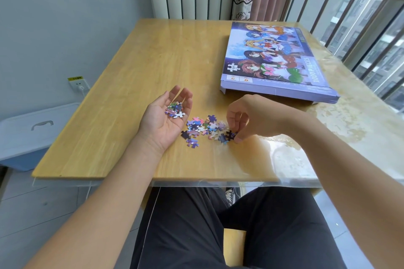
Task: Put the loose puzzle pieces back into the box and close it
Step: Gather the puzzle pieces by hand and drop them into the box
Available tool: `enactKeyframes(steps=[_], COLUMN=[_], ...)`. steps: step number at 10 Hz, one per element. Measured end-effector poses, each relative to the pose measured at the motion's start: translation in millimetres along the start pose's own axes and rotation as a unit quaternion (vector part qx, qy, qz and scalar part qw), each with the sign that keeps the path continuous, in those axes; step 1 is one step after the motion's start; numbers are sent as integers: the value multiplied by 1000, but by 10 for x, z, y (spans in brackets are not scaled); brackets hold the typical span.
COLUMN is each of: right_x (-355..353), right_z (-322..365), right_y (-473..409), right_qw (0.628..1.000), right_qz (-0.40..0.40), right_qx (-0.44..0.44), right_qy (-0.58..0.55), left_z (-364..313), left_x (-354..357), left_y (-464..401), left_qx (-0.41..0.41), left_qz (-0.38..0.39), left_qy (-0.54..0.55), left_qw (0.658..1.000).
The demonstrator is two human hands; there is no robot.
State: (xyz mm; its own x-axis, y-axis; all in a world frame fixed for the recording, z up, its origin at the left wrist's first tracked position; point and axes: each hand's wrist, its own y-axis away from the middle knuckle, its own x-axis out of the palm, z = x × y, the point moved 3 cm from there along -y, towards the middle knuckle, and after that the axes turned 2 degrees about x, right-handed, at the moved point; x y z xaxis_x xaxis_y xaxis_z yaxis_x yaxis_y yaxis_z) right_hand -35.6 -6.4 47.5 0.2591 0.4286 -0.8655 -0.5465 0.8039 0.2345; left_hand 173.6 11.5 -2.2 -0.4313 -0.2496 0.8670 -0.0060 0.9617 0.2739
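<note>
Left hand (pixel 169 117) palm-up, cupped as tray, few pieces (pixel 175 109) resting in it. Right hand (pixel 247 116) pinching dark piece (pixel 230 135) at edge of pile (pixel 204 129) on bench (pixel 131 67). Box (pixel 275 59) far right, apart, apparently lid down.

The puzzle box (pixel 273 59) bears "1000 PIECES" in pale capitals along its right-hand edge, running lengthwise up the lid (read sideways from this seat). At the lid's near left corner sit two small white panels (pixel 239 78), one marked "C" and the one just right of it marked "D", both in orange. Just above them is a white jigsaw-piece emblem (pixel 233 67) with small print inside, too fine to read. On the wall to the left, a yellow sticker (pixel 75 78) sits above the socket; its dark marks cannot be made out.
</note>
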Motion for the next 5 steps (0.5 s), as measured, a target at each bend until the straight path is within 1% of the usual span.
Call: enactKeyframes(steps=[1, 2, 4, 5], right_x=[3, 1, -9, -8], right_z=[-17, -17, 1, 15], right_y=[-15, -30, -64, -78], right_qw=[1000, 999, 999, 999], right_qz=[20, 38, 34, 45], right_qx=[1, -5, 3, 0], right_qy=[-18, -6, 19, 30], left_z=[5, 6, 3, 6], left_x=[2, 2, 3, 7], left_y=[1, 2, 5, 11], left_qx=[0, -1, -1, -1], left_qz=[-3, -2, -3, -4], left_qy=[-2, -1, -2, -1], left_qw=[1000, 1000, 1000, 1000])
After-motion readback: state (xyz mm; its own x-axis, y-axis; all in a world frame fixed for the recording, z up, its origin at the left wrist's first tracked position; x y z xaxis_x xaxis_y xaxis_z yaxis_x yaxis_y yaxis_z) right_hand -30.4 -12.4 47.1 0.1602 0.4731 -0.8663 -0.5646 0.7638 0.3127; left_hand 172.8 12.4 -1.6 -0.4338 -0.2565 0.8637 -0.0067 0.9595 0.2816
